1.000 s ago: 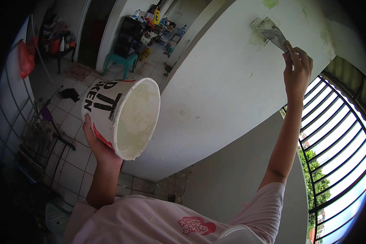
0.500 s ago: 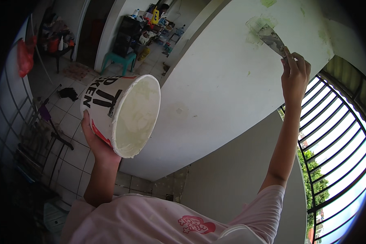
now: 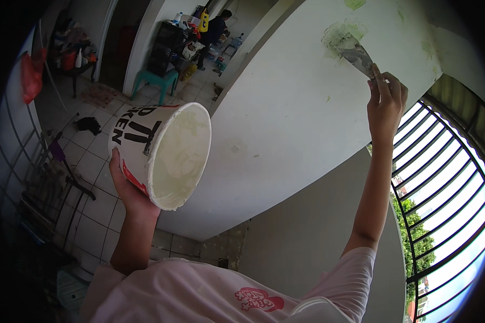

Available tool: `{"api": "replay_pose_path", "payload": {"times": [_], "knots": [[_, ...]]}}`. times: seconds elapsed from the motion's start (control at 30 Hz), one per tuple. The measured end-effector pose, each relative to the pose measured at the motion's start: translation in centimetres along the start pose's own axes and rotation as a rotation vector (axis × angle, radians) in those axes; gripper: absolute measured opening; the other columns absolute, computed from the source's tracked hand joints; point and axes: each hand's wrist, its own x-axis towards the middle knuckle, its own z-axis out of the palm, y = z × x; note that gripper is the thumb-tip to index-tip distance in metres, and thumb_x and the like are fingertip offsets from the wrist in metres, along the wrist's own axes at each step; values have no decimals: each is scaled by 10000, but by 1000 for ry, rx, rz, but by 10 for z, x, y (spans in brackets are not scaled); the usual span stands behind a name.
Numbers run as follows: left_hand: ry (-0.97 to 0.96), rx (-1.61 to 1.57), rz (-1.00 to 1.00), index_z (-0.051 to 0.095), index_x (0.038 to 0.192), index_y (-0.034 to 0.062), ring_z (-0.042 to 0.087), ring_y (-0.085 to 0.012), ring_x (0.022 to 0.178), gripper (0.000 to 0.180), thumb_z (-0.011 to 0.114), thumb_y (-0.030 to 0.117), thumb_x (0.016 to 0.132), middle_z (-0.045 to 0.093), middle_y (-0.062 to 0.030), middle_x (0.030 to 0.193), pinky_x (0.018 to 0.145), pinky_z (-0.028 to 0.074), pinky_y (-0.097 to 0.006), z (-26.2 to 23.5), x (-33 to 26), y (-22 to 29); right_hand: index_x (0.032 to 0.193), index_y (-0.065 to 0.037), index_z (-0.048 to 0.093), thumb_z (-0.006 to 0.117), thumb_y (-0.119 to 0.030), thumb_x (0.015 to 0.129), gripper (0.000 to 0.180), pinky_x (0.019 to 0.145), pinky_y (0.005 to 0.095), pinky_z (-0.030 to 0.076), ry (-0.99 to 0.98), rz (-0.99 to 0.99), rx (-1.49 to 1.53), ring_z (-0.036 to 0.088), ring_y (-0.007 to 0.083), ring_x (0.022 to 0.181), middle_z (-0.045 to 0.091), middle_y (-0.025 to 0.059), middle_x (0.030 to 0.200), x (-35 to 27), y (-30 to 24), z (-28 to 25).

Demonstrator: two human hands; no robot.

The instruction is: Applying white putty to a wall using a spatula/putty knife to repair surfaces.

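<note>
Her right hand (image 3: 385, 105) gripped a stiff putty knife (image 3: 357, 55) by its handle, while the left hand (image 3: 128, 185) cupped the light, slippery bucket (image 3: 161, 153) from below.

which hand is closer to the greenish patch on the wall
Right. The right hand holds a putty knife whose blade lies on the greenish patch. The left hand is far lower left, gripping the white bucket.

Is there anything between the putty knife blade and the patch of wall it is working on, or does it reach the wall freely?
Nothing visible stands in the way. The right hand holds the putty knife with its blade against the greenish patch on the white wall. The left hand holds the white bucket well off to the side.
</note>
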Motion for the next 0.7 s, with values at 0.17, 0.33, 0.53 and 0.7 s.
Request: {"api": "replay_pose_path", "payload": {"times": [0.17,0.33,0.53,0.7], "knots": [[-166,-58,-25,422,1481,120,545,-235,1287,655,397,570,1005,532,-71,1420,1050,466,-419,2,3,-5,1184,-180,742,730,-109,874,318,900,396,522,-58,18,42,600,235,1000,660,33,1057,-12,3,18],[-159,-40,-75,401,1506,152,541,-242,1297,630,371,550,1019,510,-74,1452,1057,466,-442,-11,9,-14,1198,-178,744,774,-49,823,398,860,412,534,-44,49,-20,591,220,978,658,36,1039,-36,24,-5],[-250,-101,-165,382,1520,164,531,-250,1310,651,365,571,1011,482,-72,1477,1055,466,-457,-3,16,-26,1207,-198,742,744,-102,868,352,859,408,532,124,23,46,587,243,992,667,34,1051,16,22,28],[-234,-128,-138,428,1476,139,560,-221,1257,620,374,555,1020,541,-61,1402,1022,483,-407,8,8,-24,1223,-166,733,758,-60,858,381,836,385,521,39,61,4,575,232,948,673,42,1062,-1,55,35]]}}
